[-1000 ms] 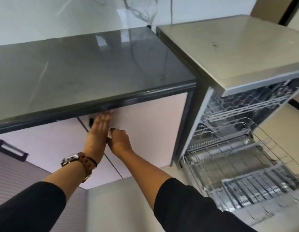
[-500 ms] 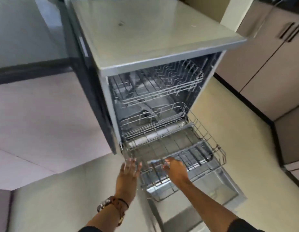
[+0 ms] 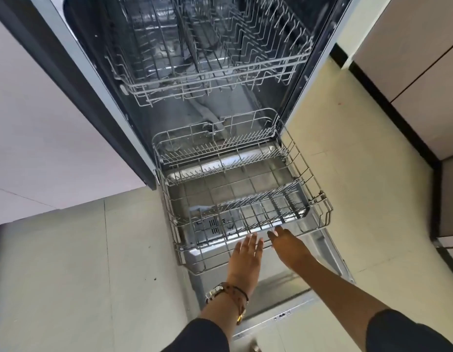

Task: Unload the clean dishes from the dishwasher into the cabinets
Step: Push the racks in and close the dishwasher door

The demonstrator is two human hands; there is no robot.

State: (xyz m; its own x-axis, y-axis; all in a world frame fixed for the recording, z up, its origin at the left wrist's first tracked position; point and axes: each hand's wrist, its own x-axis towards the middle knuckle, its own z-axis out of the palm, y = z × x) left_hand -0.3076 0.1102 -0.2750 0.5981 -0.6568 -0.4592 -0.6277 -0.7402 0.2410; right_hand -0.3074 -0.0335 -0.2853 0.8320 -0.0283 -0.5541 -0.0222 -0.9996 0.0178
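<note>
The dishwasher (image 3: 75, 80) stands open with its door (image 3: 278, 298) folded down to the floor. Its lower wire rack (image 3: 319, 199) is pulled out over the door and holds no dishes. The upper rack (image 3: 220, 74) sits inside the tub, also bare. My left hand (image 3: 244, 257) lies flat, fingers spread, against the lower rack's front rim. My right hand (image 3: 287, 243) is beside it, fingertips touching the same front rim, holding nothing.
Pale cabinet fronts (image 3: 30, 123) flank the dishwasher on the left. More cabinets (image 3: 423, 72) with a dark plinth line the right side. Cream tiled floor (image 3: 80, 275) lies on both sides of the lowered door.
My view has swung from the counter cabinets down to the dishwasher. Both hands left the cabinet door and now rest at the front rim of the pulled-out lower rack.
</note>
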